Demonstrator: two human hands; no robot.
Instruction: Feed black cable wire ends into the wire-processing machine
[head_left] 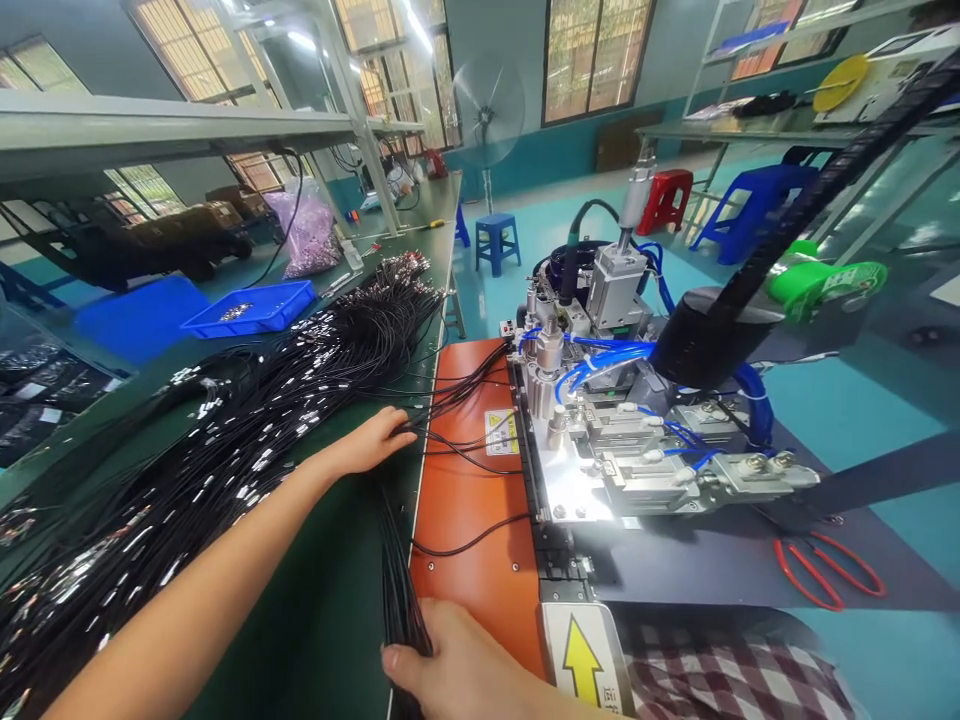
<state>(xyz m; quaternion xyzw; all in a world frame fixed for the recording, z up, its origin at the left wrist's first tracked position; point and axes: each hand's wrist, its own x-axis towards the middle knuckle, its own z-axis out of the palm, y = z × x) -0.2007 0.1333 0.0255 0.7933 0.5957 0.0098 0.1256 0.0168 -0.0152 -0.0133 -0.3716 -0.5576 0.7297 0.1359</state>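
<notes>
My right hand (450, 660) is closed around a bundle of black cables (399, 580) at the green table's edge, in the lower middle. Farther up, my left hand (382, 440) has its thumb and forefinger around black cables at the bundle's upper end; its other fingers are hidden. From there, several loose cables (465, 445) run right across an orange panel (472, 510) to the machine (600, 400). A large heap of black cables (352, 345) with shiny metal ends spreads over the table to the left of my hands.
A blue tray (277, 300) with small metal parts and a bag of small parts (304, 235) stand behind the heap. Red-handled scissors (825, 570) lie right of the machine. A black post (795, 200) slants above it, near a green spool (821, 283). Stools and a fan stand beyond.
</notes>
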